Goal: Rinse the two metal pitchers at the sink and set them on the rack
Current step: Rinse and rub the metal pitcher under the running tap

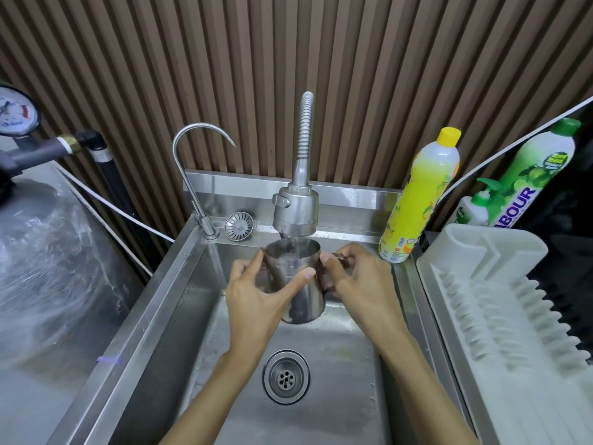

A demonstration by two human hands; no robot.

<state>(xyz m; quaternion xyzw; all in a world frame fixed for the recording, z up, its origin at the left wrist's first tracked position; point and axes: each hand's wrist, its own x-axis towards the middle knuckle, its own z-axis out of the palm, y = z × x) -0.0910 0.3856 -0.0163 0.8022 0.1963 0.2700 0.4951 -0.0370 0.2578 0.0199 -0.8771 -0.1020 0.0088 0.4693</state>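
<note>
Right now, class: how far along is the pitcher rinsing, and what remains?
Done: nothing yet; the white rack shows no pitcher. In hand: the left hand and right hand hold one metal pitcher under the running spray faucet. Left: rack it, then rinse and rack the second pitcher, not in view.

Pitcher [305, 303] is held over the sink [154, 316], directly beneath the sprayer [296, 207]. Water runs into its open mouth. Left hand [256, 293] grips the body, thumb across the front. Right hand [359, 284] holds the handle side. Drain [286, 377] lies below. Strainer [239, 226] leans on the back ledge. Rack [500, 309] stands right of the sink, beside a yellow bottle [417, 200].
</note>
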